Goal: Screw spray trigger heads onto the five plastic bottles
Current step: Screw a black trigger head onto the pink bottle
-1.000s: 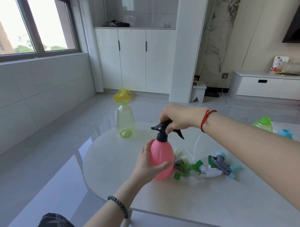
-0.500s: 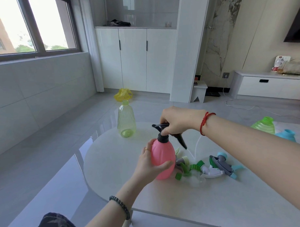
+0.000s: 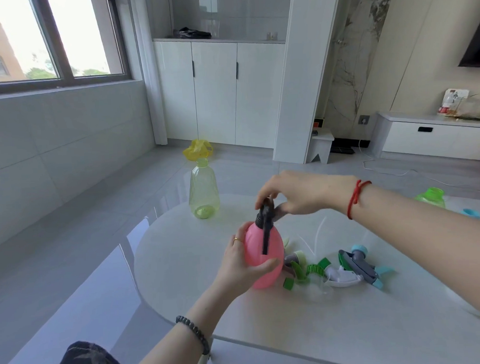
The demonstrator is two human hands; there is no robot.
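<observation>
- Clear bottle (image 3: 204, 191): yellow-green, upright on the bench (image 3: 181, 252), open neck up, well beyond the left hand.
- Left hand (image 3: 243, 266): wrapped round the far-left side of the pink bottle, thumb curled across its near face, a ring on one finger, a dark bead band on the wrist.
- Pink bottle (image 3: 266, 260): between the two hands, long axis close to vertical, neck up, base down at the bench.
- Black head (image 3: 266, 216): seated on the pink bottle's neck; its thin lever hangs straight down the bottle's near face. The nozzle end is hidden under the right hand, so I cannot tell which way it points.
- Right hand (image 3: 296, 192): above the neck, fingertips curled down and pinching the top of the black head; a red cord is on the wrist.
- Loose heads (image 3: 345, 268): a heap lying on their sides on the bench, just right of the pink bottle and under the right forearm, in green, white, grey and blue.
- Green bottle (image 3: 431, 198): beyond the right forearm, neck up.
- Blue bottle (image 3: 471, 213): just right of the green bottle, only its top showing.
- Packet (image 3: 452, 101): on the low cabinet far behind the right arm, red and white label, writing too small to read.
</observation>
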